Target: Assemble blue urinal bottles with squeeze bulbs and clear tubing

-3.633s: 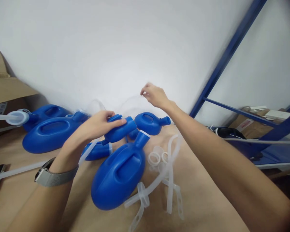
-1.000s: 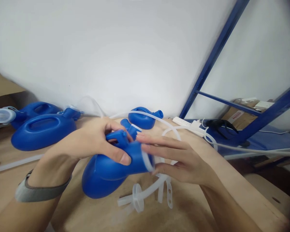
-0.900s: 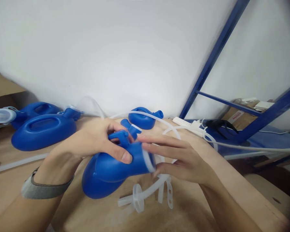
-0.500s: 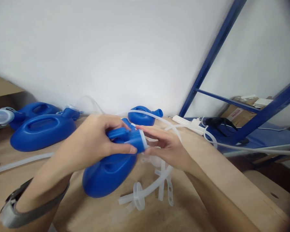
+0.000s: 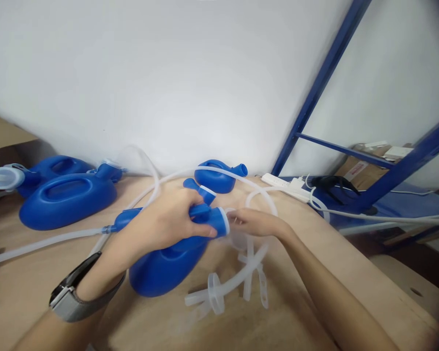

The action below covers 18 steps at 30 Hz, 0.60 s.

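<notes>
My left hand point(image 5: 171, 217) is wrapped around the neck of a blue plastic urinal bottle point(image 5: 164, 273), which lies tilted with its white-rimmed mouth to the right. Just outside that mouth, my right hand point(image 5: 254, 222) has its fingers pinched together on a translucent plastic cap point(image 5: 237, 239), partly hidden by the fingers and blurred. A blue piece with a white edge point(image 5: 208, 194) shows beyond my left fingers. Below the right hand, a clear tube with a round disc lid point(image 5: 215, 293) and a perforated strap point(image 5: 263, 287) rest on the table.
Two more blue bottles point(image 5: 68, 202) stand at the left, one with a translucent lid point(image 5: 5, 178). A smaller-looking blue bottle point(image 5: 215, 178) sits by the wall. Clear hoses point(image 5: 47, 241) cross the table. A power strip point(image 5: 285, 187) and blue metal frame point(image 5: 325, 83) are at the right.
My left hand and the bottle neck have shifted slightly right. My right hand has drawn back from the bottle's rim, and its fingers have curled in.
</notes>
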Available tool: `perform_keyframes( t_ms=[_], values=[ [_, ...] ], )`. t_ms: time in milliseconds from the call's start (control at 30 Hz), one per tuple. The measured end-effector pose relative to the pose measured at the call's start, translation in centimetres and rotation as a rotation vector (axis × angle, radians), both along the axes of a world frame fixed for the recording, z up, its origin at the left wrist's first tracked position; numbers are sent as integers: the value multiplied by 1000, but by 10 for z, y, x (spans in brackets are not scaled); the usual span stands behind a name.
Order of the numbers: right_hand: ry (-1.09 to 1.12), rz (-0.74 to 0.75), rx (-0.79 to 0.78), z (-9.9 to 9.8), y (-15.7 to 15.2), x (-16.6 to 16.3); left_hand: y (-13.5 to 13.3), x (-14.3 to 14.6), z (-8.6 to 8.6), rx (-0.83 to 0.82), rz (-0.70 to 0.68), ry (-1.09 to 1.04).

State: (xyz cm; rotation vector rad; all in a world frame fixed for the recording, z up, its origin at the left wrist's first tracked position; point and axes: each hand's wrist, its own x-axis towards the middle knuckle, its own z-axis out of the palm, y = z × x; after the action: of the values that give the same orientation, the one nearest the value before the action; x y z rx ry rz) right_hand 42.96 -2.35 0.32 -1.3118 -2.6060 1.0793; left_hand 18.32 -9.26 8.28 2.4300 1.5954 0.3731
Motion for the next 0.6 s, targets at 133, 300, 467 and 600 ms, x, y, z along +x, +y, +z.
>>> perform_keyframes(
  t_ms=[133,300,467,600],
  values=[
    [-401,145,84,0,-11,-6,9,-5,-15,-30,-9,-8],
    [-426,164,150,0,-18,-12,16,-12,-15,-33,3,18],
    [-230,248,205,8,-12,-3,11,-22,-2,9,17,-59],
    [305,93,244,19,-9,7,5,-33,8,-50,13,-145]
  ],
)
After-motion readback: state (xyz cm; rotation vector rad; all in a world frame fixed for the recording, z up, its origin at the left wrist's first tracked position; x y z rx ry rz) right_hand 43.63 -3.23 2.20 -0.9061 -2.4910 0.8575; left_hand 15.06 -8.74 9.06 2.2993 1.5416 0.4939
